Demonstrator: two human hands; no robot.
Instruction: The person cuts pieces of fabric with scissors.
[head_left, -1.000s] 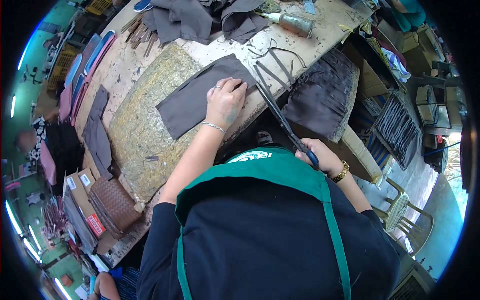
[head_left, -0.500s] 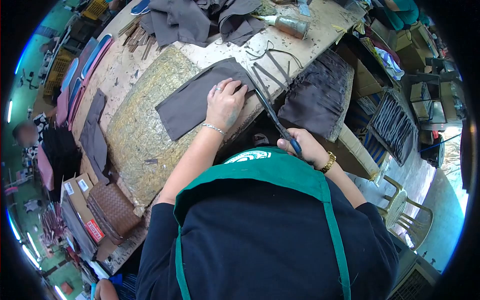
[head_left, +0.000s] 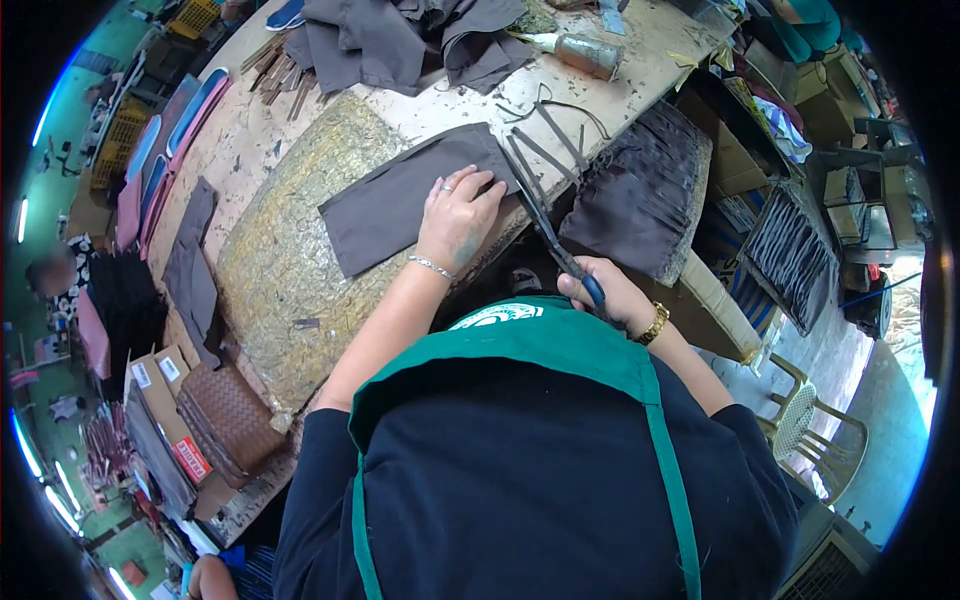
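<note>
A dark grey-brown piece of fabric (head_left: 385, 208) lies flat, partly over a mottled yellowish sheet (head_left: 290, 260) on the worktable. Pressing down on its right part is my left hand (head_left: 460, 215), palm down with the fingers somewhat apart. My right hand (head_left: 610, 290) is wrapped round the dark handles of a pair of scissors (head_left: 545, 225). Their long blades reach up to the fabric's right edge; the exact contact at the blade tips is hard to make out. Thin cut strips (head_left: 545, 155) of the same dark colour lie just beyond the blades.
More dark fabric (head_left: 370, 45) is heaped at the table's far side, near a bottle (head_left: 585, 55). A brown woven bag (head_left: 230, 420) sits at the left front. Dark gathered fabric (head_left: 640, 190) lies on boxes at the right, above a plastic chair (head_left: 815, 425). Another person's arm (head_left: 212, 578) shows bottom left.
The fabric's far corner has shifted slightly right and towards me, and the piece has turned a little. My left hand has moved slightly right with it. The scissors stay at its right edge.
</note>
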